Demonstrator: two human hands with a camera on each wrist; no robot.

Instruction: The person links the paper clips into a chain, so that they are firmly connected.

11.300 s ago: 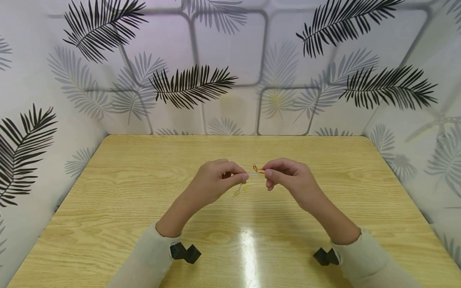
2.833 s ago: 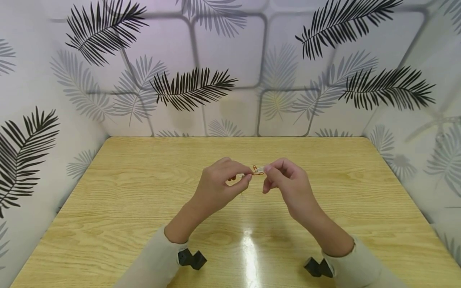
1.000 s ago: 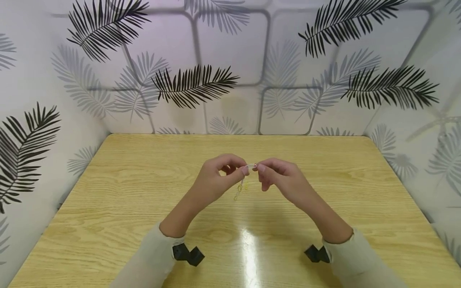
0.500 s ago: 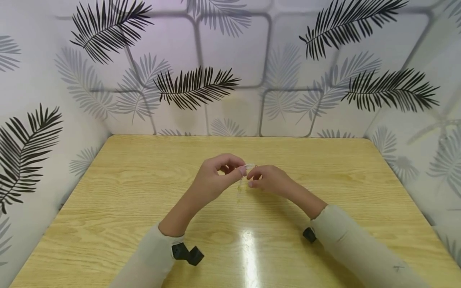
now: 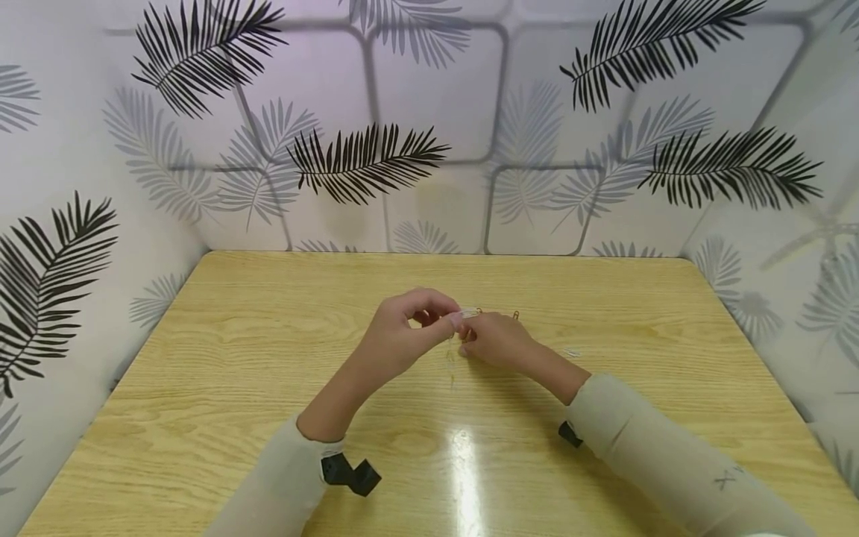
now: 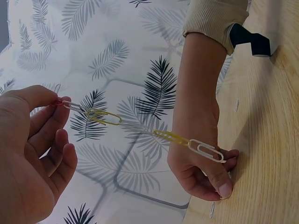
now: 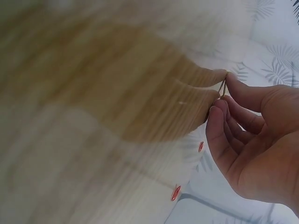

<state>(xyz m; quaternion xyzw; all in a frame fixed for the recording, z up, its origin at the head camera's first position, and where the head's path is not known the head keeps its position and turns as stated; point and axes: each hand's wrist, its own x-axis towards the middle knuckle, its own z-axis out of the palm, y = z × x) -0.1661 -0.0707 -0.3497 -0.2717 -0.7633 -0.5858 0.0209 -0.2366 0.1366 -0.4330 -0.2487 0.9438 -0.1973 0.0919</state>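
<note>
My left hand (image 5: 411,328) is raised over the table, thumb and index finger pinching one end of a paper clip chain (image 6: 105,117). At the fingertips the chain has a red clip (image 6: 56,102); white and yellow clips alternate below it. A white clip (image 6: 57,87) also pokes up behind the index fingertip. My right hand (image 5: 499,339) is low at the tabletop, just right of the chain. In the right wrist view its thumb and a finger pinch a thin, yellowish paper clip (image 7: 224,85) at the table surface. The other right fingers are curled.
Two loose red paper clips, one nearer (image 7: 175,192) and one farther (image 7: 201,146), lie on the wooden table (image 5: 302,298). White clips (image 5: 571,353) lie right of my right wrist. A leaf-patterned backdrop (image 5: 429,201) stands behind the table.
A second ago both hands met at the chain's end. My right hand has since let go and dropped to the tabletop, pinching a clip there. My left hand has stayed almost in place.
</note>
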